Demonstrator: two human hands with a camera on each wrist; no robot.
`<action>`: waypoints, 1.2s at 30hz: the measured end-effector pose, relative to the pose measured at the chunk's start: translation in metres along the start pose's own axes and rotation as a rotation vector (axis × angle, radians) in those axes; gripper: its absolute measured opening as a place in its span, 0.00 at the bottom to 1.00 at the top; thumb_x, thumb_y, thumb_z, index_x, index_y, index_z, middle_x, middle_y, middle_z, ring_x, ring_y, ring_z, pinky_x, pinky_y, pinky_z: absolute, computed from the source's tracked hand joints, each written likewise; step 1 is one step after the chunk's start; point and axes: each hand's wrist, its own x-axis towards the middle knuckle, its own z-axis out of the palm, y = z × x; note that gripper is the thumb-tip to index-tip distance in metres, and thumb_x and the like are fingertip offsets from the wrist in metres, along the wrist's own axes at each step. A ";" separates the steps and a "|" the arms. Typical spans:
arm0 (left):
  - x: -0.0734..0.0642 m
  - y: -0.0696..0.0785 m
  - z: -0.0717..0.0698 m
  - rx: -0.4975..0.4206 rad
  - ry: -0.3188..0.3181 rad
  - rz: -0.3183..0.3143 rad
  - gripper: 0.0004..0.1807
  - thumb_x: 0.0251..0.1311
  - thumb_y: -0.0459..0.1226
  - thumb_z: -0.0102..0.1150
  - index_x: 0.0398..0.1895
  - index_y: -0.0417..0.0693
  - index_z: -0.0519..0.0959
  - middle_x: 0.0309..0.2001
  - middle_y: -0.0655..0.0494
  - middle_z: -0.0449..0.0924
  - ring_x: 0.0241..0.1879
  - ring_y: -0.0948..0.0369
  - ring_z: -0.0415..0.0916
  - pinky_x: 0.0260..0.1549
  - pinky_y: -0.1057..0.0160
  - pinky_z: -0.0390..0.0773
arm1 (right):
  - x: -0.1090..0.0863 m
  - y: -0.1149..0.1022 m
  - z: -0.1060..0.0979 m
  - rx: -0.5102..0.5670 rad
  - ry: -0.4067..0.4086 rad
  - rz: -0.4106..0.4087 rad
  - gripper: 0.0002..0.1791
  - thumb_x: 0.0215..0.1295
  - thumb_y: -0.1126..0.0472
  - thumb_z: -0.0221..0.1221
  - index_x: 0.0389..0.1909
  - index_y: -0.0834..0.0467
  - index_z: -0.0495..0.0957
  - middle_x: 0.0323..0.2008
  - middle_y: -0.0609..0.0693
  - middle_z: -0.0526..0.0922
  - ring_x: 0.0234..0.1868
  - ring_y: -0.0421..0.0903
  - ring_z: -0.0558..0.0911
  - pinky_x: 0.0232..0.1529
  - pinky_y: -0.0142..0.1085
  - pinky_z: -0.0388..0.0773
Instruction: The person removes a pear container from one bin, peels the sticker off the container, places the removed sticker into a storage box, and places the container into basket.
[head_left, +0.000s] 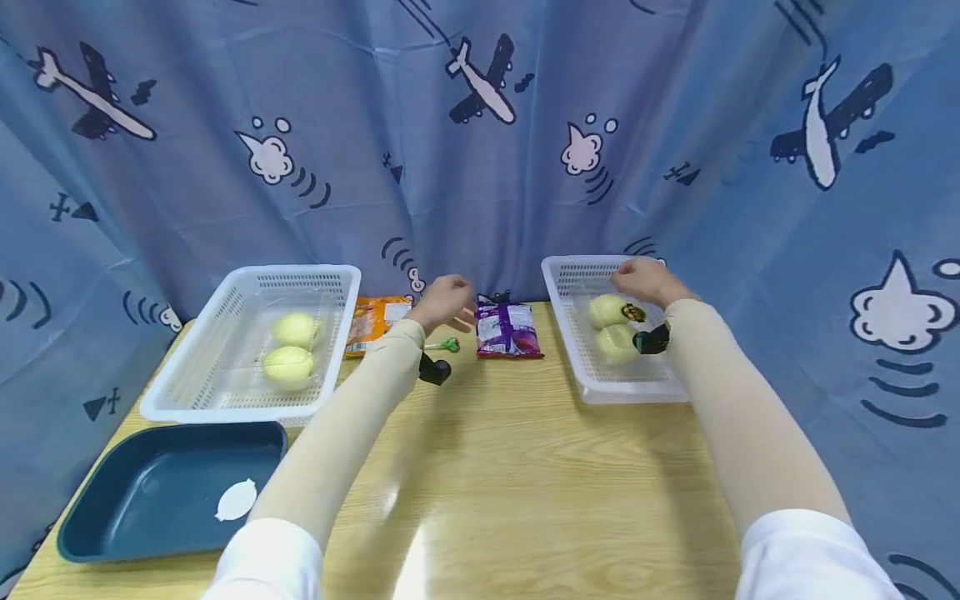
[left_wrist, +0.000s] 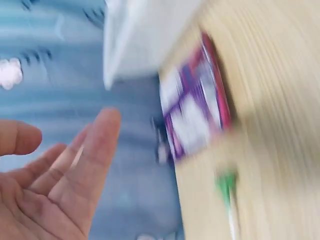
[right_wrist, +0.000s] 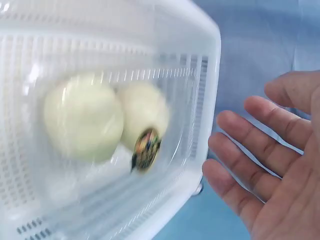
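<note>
My left hand (head_left: 447, 304) hangs in the air near the table's back edge, fingers extended and holding nothing. Close by lie a purple snack bag (head_left: 507, 333) and a green-headed lollipop (head_left: 450, 344), both blurred in the left wrist view. Over the right white basket (head_left: 630, 388) is my right hand (head_left: 648, 281), empty too. Its relaxed fingers (right_wrist: 240, 175) reach toward the basket's rim (right_wrist: 214, 80) in the right wrist view. Inside that basket, a clear plastic box holds two pale round melon-like fruits (right_wrist: 82, 120), with a dark gold label (right_wrist: 146, 150) beside them.
Another white basket (head_left: 176, 398) stands at the left with two more pale fruits (head_left: 288, 364). In front of it sits a dark blue tray (head_left: 135, 546) with a white oval piece (head_left: 236, 500). An orange bag (head_left: 378, 317) lies beside the left basket. A blue curtain (head_left: 480, 183) hangs behind the table.
</note>
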 end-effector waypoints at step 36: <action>0.088 0.030 0.211 -0.390 -0.324 -0.119 0.40 0.75 0.62 0.34 0.83 0.61 0.39 0.83 0.53 0.27 0.82 0.43 0.29 0.78 0.36 0.42 | -0.006 0.114 0.023 0.232 -0.250 0.253 0.53 0.73 0.28 0.17 0.79 0.69 0.34 0.79 0.73 0.37 0.78 0.73 0.43 0.76 0.67 0.47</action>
